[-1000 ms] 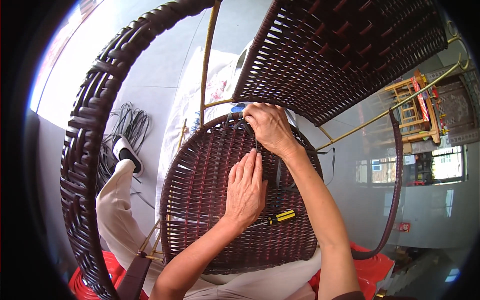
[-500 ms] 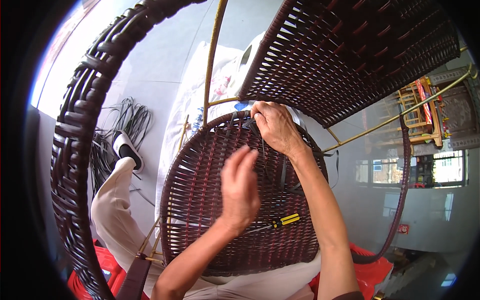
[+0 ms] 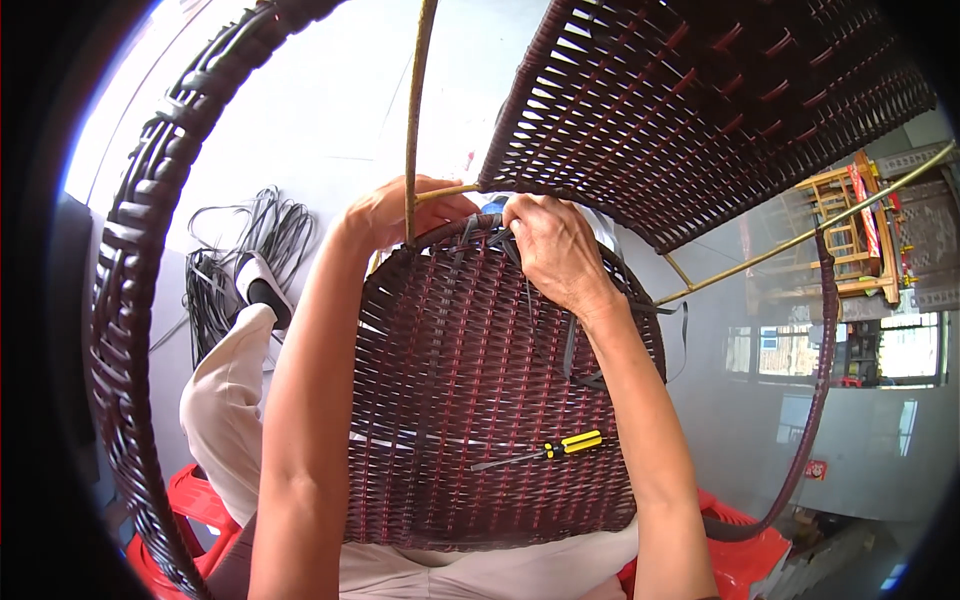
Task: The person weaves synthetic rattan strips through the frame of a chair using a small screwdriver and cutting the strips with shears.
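A round woven seat [image 3: 480, 400] of dark brown and reddish strips stands over my lap. At its far rim my right hand [image 3: 558, 250] is closed, pinching a thin black plastic strip [image 3: 505, 242] against the edge. My left hand [image 3: 395, 212] reaches past the upright metal rod to the outer side of the same rim, close to the right one. Its fingers curl toward the edge; the tips, and whatever they hold, are hidden. A screwdriver [image 3: 572, 444] with a yellow and black handle lies on the weave, nearer to me.
The woven backrest [image 3: 700, 120] rises beyond the seat at upper right. Bare metal rods [image 3: 415, 110] join the frame, and a thick braided armrest [image 3: 125, 300] curves along the left. Loose black strips [image 3: 215, 300] lie on the floor by my shoe. Red plastic [image 3: 740, 550] shows below.
My left hand has gone from above the middle of the seat to behind its far rim, at the left. The right hand keeps its place on the rim.
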Available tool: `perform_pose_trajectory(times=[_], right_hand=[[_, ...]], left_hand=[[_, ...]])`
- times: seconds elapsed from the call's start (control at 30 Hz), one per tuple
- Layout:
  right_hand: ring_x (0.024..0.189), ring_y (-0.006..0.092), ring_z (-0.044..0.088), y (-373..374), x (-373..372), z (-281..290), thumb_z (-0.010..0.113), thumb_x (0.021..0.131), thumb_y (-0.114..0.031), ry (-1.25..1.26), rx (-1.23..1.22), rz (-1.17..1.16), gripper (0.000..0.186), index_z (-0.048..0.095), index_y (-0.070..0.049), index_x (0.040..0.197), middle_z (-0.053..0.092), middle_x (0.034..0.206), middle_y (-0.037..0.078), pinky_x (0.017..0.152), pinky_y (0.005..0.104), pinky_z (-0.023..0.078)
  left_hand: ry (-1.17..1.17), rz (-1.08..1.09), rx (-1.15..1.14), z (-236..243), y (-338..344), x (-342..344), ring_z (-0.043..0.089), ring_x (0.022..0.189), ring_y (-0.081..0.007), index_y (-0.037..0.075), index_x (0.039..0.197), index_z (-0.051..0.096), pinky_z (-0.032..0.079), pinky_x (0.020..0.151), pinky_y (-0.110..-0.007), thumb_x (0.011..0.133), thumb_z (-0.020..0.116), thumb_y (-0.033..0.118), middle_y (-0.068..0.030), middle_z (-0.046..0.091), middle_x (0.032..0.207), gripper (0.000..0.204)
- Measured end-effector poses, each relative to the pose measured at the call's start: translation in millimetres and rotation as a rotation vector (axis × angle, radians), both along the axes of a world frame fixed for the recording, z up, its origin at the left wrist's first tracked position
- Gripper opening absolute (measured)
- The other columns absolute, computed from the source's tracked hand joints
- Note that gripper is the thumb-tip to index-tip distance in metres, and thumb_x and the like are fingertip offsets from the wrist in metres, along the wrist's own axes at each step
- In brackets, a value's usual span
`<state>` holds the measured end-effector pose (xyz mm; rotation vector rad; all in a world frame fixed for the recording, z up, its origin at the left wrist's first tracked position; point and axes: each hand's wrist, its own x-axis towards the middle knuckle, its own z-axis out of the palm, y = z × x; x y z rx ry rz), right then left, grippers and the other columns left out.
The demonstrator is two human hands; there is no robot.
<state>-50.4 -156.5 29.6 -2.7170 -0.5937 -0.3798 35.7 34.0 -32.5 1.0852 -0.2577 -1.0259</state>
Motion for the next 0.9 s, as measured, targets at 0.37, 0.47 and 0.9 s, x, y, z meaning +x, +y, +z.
perform_pose_trajectory(times=[0.37,0.47,0.9], right_hand=[[0.074,0.0295,0.060,3,4,14,0.048,0.083,-0.009,0.327,-0.010,-0.072,0.008,0.052,-0.003,0.084,0.061,0.079,0.013,0.069,0.0394,0.047],[0.074,0.0295,0.060,5,4,18,0.048,0.082,-0.010,0.364,-0.008,-0.073,0.009,0.054,-0.004,0.085,0.061,0.078,0.013,0.070,0.0398,0.046],[0.074,0.0292,0.060,4,3,14,0.050,0.082,-0.011,0.318,-0.001,-0.062,0.007,0.051,-0.005,0.086,0.061,0.078,0.013,0.071,0.0398,0.046]], left_hand=[[-0.481,-0.069,-0.123,-17,-18,7,0.053,0.077,-0.0083,0.001,0.100,0.059,0.044,0.068,-0.025,0.086,0.053,0.022,-0.0050,0.061,0.088,0.026],[-0.224,-0.116,0.112,-4,-21,4,0.050,0.073,-0.0066,0.005,0.108,0.059,0.044,0.066,-0.023,0.087,0.050,0.017,-0.0023,0.059,0.081,0.026],[-0.053,-0.172,0.069,10,-22,0,0.052,0.069,-0.0057,0.003,0.095,0.062,0.045,0.064,-0.021,0.086,0.054,0.027,0.0003,0.060,0.081,0.027]])
